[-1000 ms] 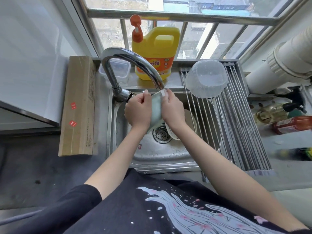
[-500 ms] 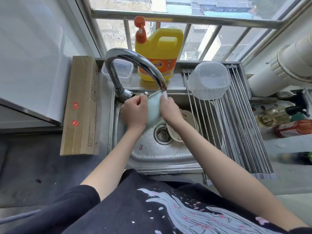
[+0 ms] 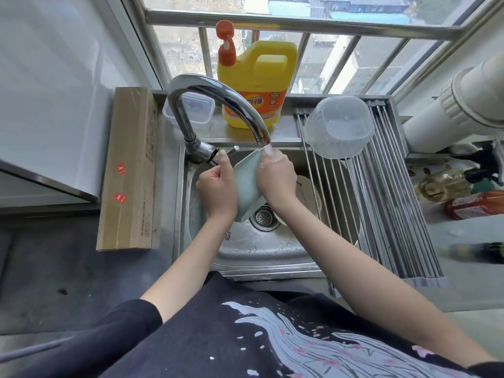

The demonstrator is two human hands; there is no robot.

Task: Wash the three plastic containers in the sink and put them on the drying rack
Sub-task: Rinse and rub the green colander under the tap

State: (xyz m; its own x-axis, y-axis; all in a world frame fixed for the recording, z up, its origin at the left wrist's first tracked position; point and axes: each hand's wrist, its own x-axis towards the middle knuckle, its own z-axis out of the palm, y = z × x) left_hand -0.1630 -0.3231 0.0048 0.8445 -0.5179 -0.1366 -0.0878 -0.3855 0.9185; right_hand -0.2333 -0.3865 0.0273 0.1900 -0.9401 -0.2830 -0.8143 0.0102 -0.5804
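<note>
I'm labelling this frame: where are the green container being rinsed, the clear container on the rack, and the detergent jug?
green container (image 3: 245, 186), head view, on its side wall
clear container (image 3: 339, 126), head view, on its upturned base
detergent jug (image 3: 256, 83), head view, on its yellow body

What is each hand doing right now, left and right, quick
Left hand: fingers curled on the pale green plastic container, gripping it under the tap.
Right hand: gripping the same container's other side, water running over its fingers.

Head camera, looking steeply down
One wide-angle view from above the sink (image 3: 245, 257), close over both forearms, facing the window behind the faucet (image 3: 218, 96); drying rack (image 3: 395, 200) lies right
</note>
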